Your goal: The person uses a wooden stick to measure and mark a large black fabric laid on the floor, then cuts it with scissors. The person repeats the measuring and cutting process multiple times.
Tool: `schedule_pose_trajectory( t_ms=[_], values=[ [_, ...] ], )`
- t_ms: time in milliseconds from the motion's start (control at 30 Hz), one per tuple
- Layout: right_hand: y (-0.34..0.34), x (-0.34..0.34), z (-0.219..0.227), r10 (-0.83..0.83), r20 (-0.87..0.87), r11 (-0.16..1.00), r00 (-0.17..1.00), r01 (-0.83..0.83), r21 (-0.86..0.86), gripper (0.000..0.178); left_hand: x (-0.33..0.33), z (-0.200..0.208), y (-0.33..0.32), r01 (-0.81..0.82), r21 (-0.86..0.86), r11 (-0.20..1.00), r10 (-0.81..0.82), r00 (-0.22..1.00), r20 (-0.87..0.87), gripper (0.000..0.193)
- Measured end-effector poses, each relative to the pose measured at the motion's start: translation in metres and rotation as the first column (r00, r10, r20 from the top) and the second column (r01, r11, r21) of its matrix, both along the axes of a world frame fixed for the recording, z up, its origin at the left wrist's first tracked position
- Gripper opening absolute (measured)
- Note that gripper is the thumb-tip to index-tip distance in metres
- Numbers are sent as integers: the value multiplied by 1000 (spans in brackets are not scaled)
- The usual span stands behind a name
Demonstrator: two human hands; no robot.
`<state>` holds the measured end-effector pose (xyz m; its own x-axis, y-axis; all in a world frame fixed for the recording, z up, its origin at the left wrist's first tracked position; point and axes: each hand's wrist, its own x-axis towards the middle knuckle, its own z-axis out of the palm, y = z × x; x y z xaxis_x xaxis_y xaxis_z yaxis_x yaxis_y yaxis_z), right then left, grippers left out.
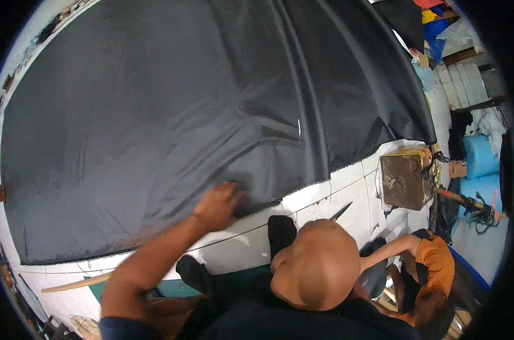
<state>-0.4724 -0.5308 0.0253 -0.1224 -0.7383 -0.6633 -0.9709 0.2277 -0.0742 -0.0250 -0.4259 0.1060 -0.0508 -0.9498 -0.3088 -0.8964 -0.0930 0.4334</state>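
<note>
A large black sheet [126,124], creased and a little shiny, is spread over the white tiled floor. Near its front edge my left hand [218,205] presses down on it, palm side on the material and fingers slightly smeared, with no tool in it. Folds run from around this hand up to the right. My right hand does not show; another person's bare head [319,266] covers the area right of my left hand. Beyond that head, a dark pointed blade-like thing [343,211] lies on the tiles.
At the right, a person in an orange top [437,266] reaches an arm towards the nearer person. A brown box-shaped block [405,180] stands by the sheet's right corner. Blue wrapped rolls [482,156] are farther right. A wooden stick [75,282] lies at lower left.
</note>
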Motion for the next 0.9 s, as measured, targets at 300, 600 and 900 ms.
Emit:
schedule_pose_trajectory(
  t_ms=[300,600,900],
  values=[
    [0,10,33,-78,112,995,991,72,62,55,-116,-63,-28,-198,-206,958,213,976,54,47],
    [-55,24,12,-130,194,991,972,131,9,58,-118,-55,-50,-423,-150,894,421,906,-44,37],
    [-17,51,89,40,285,968,958,-108,227,54,-118,-48,-54,-494,-103,863,479,866,-140,36]
  ],
)
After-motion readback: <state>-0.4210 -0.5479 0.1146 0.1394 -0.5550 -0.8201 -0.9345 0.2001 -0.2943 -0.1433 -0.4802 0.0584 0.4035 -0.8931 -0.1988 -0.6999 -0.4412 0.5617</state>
